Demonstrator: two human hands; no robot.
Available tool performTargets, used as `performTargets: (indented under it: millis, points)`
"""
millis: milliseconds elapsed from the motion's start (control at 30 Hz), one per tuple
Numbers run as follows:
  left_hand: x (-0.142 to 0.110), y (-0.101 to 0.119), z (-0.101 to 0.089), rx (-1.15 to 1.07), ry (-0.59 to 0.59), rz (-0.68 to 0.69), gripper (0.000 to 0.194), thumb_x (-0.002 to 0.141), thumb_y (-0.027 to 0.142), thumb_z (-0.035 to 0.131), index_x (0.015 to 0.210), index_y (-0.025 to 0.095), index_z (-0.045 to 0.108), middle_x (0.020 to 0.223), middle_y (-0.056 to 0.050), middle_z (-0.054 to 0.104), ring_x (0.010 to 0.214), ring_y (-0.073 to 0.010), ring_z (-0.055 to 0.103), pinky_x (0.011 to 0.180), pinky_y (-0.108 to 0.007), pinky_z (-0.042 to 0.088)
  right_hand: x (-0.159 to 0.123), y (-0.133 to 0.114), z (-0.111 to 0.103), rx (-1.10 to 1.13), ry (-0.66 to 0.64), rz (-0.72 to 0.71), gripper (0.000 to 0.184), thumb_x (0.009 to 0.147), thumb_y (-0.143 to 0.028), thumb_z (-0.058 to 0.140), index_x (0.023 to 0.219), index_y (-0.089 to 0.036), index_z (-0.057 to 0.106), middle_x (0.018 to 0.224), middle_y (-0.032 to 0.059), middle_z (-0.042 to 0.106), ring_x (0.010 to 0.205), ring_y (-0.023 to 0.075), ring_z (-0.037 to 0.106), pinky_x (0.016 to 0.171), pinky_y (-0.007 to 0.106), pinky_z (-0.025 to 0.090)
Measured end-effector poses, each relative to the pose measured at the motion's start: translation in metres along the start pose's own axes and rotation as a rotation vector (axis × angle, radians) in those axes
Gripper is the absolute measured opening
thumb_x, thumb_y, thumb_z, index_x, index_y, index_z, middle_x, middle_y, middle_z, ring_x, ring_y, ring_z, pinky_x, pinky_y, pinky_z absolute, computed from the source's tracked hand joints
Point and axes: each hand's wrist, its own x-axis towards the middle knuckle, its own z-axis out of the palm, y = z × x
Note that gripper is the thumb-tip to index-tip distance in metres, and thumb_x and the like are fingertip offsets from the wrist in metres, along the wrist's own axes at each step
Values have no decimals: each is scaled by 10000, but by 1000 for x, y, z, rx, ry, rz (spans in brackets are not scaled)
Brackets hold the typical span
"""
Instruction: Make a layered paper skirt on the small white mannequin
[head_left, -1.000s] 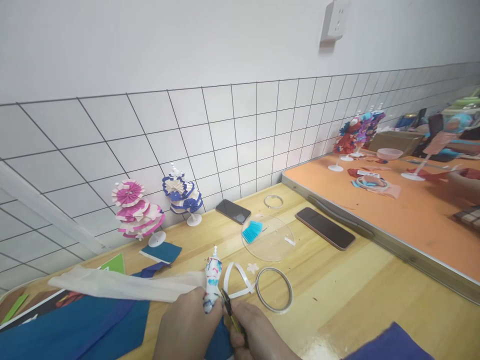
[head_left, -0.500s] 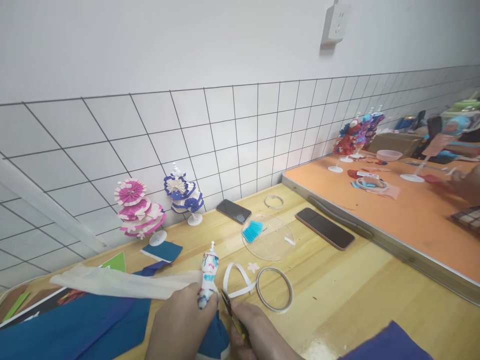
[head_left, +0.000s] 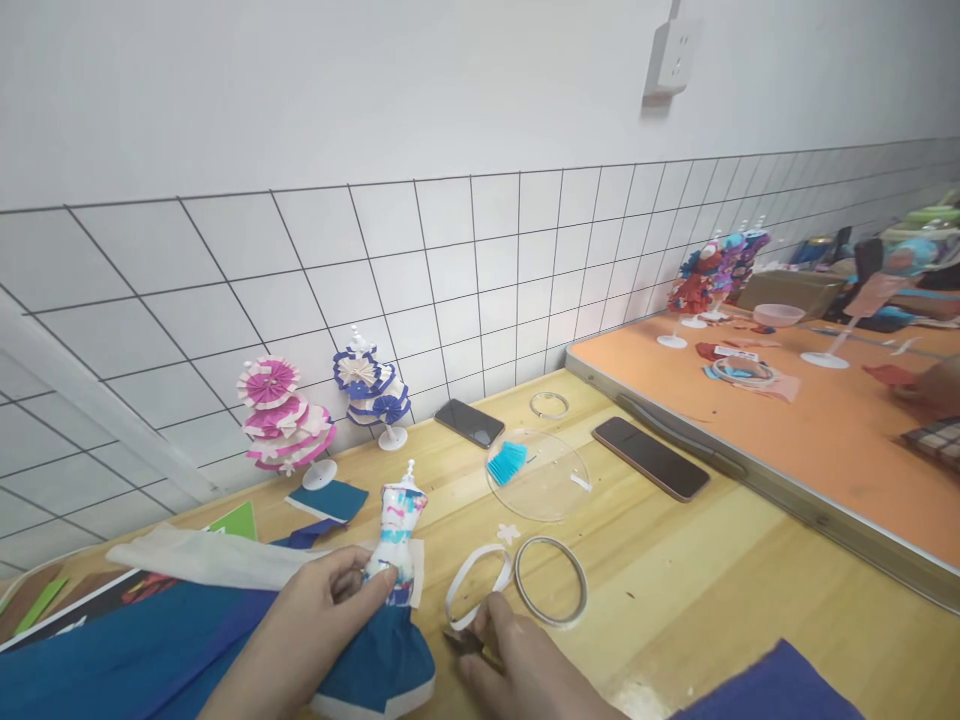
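Observation:
My left hand (head_left: 330,605) is closed around the waist of a small white mannequin (head_left: 399,510) with painted pink and blue patches. The mannequin stands nearly upright, and a dark teal skirt (head_left: 382,660) with a white hem covers its lower part. My right hand (head_left: 510,655) grips small snips (head_left: 463,640) with dark blades, mostly hidden in the palm. Its fingertips also touch the end of a looped white paper strip (head_left: 453,588). Beyond the strip lie a pale paper flower (head_left: 508,534) and a metal ring (head_left: 583,590).
Two dressed mannequins, one pink (head_left: 289,425) and one blue-white (head_left: 375,395), stand by the wall. Two phones (head_left: 470,422) (head_left: 651,458) flank a clear disc (head_left: 540,500) with a turquoise pleated piece (head_left: 507,463). Teal fabric (head_left: 142,650) lies left. An orange table (head_left: 787,440) adjoins at right.
My left hand has moved left and turned, showing more of the mannequin and its teal skirt. The right hand and snips have come away from the mannequin onto the white strip, which has bent rounder.

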Motion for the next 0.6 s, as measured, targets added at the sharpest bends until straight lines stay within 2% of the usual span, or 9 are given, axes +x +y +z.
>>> performTargets:
  millis: [167,267,333,433,600]
  points:
    - [2,3,3,5,-17,10,337,734,494,505,666,166,547,561,69,291,548,-124,322,504,-229,248,2,4,2,42,10,-31,298,723,-230,540,1005,-153,482,872,84,646,784,206,588,681,273,388]
    - [3,2,3,8,-14,8,340,734,501,503,682,168,549,571,65,304,559,-128,328,507,-229,250,5,6,5,59,15,45,231,731,-296,548,909,-147,550,782,53,607,725,192,550,617,260,360]
    - [4,-1,2,-6,-18,7,340,733,507,503,693,173,555,577,58,340,566,-137,361,512,-232,268,8,8,6,150,15,80,194,720,-295,571,839,-142,573,694,13,554,659,157,507,569,239,330]
    - [5,-5,2,-23,-10,15,338,722,512,517,677,181,566,581,42,424,579,-157,429,528,-237,309,10,8,5,346,-80,97,141,729,-287,578,716,-148,560,586,-42,466,522,87,425,473,195,284]
    - [6,-4,2,-74,-27,17,337,725,492,541,738,165,619,608,20,527,615,-177,496,545,-245,346,8,10,-3,447,-242,172,310,838,-407,424,678,-171,546,355,-109,283,260,50,217,290,185,130]
